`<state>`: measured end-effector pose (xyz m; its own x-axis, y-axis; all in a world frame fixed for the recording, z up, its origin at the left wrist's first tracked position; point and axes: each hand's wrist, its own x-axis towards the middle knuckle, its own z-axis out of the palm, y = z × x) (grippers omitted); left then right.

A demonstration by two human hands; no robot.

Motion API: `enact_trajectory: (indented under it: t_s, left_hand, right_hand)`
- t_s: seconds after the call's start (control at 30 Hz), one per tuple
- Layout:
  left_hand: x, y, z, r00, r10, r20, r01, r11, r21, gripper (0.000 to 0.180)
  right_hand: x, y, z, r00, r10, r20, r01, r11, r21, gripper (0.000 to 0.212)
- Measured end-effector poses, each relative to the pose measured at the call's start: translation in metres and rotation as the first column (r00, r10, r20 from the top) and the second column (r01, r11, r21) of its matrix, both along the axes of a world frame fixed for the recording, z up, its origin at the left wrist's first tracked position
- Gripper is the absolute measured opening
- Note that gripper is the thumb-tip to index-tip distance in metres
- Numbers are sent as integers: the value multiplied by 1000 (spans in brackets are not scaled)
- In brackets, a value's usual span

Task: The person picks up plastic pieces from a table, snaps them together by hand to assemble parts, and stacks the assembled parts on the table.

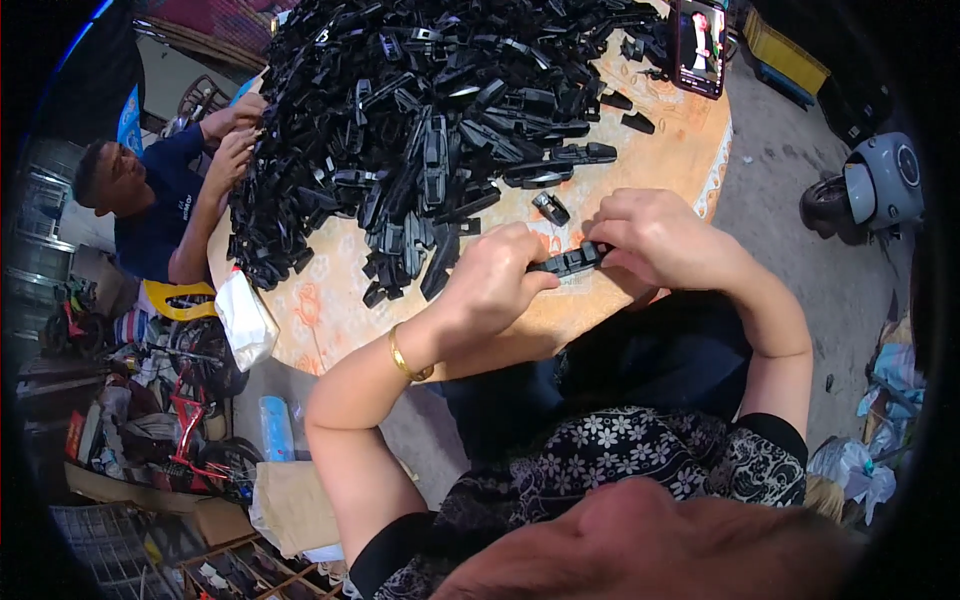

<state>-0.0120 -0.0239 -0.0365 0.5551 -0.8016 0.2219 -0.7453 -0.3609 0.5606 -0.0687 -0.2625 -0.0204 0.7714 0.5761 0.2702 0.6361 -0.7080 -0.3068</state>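
Observation:
Between my two hands, just above the near edge of the table, is a narrow black plastic part [574,262] with raised segments. My left hand [492,272] pinches one end of it, and a gold bangle circles that wrist. The fingers of my right hand [648,236] are closed round the other end and partly cover it. A short black piece [550,208] with a shiny top lies on the table just beyond my hands. Farther off spreads a large heap of similar black plastic parts [430,130], its near edge close to my left hand.
The round table has an orange flowered cloth [325,315]. A phone [700,48] stands upright at the far right edge. A white packet [245,320] hangs at the left edge. Across the heap, a co-worker [155,210] handles parts. A grey scooter [880,180] stands at right.

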Motion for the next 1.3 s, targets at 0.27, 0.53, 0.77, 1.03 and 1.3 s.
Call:
enact_trajectory:
  t_s: [0.27, 0.53, 0.77, 1.03, 1.3]
  left_hand:
    - [1, -5, -5, 996, -87, -20, 84, 989, -119, 22]
    - [21, 4, 12, 814, 244, 527, -305, 952, 30, 20]
    - [33, 6, 2, 758, 244, 605, -330, 944, 33, 17]
    - [15, -1, 14, 999, -32, 24, 33, 998, -47, 9]
    - [29, -14, -8, 934, 182, 308, -127, 974, -190, 8]
  right_hand:
    - [13, 12, -18, 984, 176, 1, -173, 963, 206, 23]
    - [17, 14, -20, 991, -116, 64, 96, 963, 251, 32]
    - [34, 25, -36, 969, -162, 185, 137, 981, 139, 19]
    - [25, -8, -29, 923, -230, -308, 297, 936, 190, 21]
    - [24, -17, -24, 998, -46, -48, 54, 984, 170, 26]
